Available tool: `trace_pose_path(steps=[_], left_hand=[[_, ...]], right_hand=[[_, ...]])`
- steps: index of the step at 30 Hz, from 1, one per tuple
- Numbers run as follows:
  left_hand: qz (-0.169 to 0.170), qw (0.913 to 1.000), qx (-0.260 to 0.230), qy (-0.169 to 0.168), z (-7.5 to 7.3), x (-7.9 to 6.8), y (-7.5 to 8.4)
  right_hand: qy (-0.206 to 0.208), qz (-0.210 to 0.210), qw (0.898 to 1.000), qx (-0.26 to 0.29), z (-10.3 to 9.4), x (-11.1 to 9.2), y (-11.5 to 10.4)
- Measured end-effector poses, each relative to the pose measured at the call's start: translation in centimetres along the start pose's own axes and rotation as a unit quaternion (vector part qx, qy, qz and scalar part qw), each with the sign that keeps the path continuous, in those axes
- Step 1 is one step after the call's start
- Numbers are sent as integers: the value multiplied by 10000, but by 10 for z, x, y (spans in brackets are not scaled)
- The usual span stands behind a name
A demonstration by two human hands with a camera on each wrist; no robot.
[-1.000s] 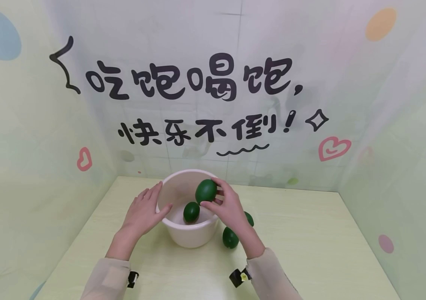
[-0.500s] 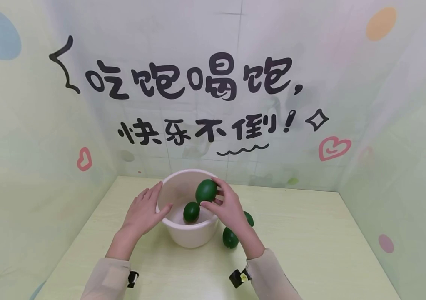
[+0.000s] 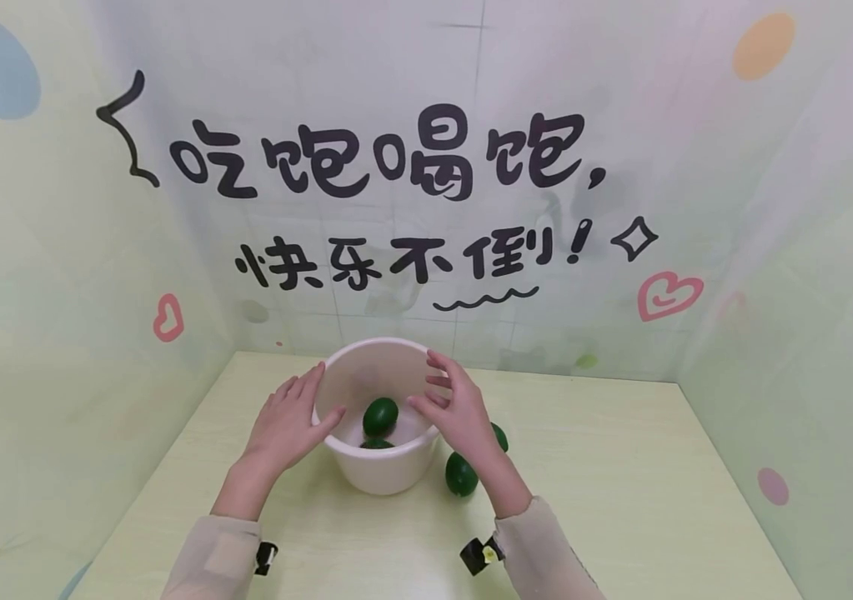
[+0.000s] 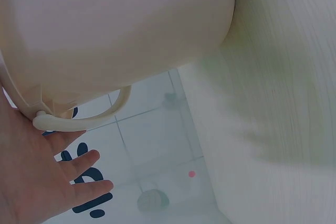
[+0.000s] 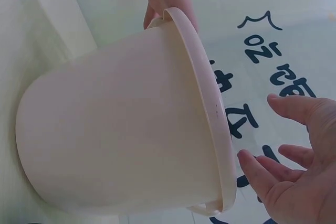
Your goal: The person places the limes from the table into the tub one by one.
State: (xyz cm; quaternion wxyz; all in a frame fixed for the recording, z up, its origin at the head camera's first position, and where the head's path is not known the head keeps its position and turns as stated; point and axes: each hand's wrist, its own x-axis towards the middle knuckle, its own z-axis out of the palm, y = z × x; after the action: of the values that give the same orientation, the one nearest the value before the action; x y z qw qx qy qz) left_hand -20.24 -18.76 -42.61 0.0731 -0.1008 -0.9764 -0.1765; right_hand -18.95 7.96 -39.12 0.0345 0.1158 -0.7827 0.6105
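A white bucket (image 3: 384, 475) stands on the table, with two dark green egg-shaped objects inside. One green egg-shaped object (image 3: 380, 417) is in full view, while the near rim partly hides the other green object (image 3: 377, 445). My left hand (image 3: 289, 425) rests on the bucket's left rim, thumb over the edge. In the left wrist view its fingers (image 4: 86, 192) spread out straight beside the bucket's handle (image 4: 79, 123). Over the right rim, my right hand (image 3: 459, 408) holds nothing. Its fingers and thumb stand apart in the right wrist view.
Two more green egg-shaped objects lie right of the bucket. The nearer green object (image 3: 461, 475) shows mostly; the farther green object (image 3: 499, 437) is partly behind my right wrist. A printed curtain (image 3: 426, 83) encloses the table (image 3: 606, 483) at the back and sides.
My right hand has let go of its green egg-shaped object, which has dropped into the bucket, and its fingers have spread. My left hand has stayed at the rim.
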Motion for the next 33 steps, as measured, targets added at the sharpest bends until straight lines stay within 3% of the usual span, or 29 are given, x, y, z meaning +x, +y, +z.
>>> trace_pose_path(steps=[33], left_hand=[[-22, 10000, 8, -55, 1, 0, 0]], right_hand=[[375, -60, 9991, 176, -27, -8, 14]])
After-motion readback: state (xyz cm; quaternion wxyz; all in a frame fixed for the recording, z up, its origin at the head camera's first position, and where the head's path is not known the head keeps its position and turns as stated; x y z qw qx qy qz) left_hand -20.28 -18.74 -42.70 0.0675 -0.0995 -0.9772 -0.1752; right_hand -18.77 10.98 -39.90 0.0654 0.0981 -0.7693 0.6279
